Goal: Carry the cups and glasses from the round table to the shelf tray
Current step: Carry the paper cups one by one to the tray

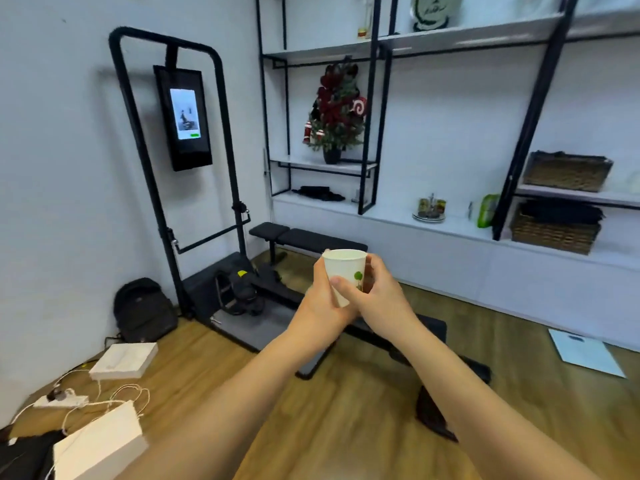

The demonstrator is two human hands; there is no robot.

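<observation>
A white paper cup (343,268) with a small green print is held upright in front of me, at mid-frame, over the wooden floor. My left hand (323,306) wraps its left side and base, thumb across the front. My right hand (381,292) cups its right side, fingers behind it. Both hands touch the cup. The round table is out of view. On the low white shelf (381,216) to the right stands a round plate or tray (429,218) with small jars on it.
A black workout bench (304,239) and a dark floor frame (429,327) lie between me and the shelf. A fitness rack with a screen (188,116) stands at left. A backpack (143,311), boxes, cables and a paper bag (100,441) litter the left floor. Wicker baskets (554,230) sit right.
</observation>
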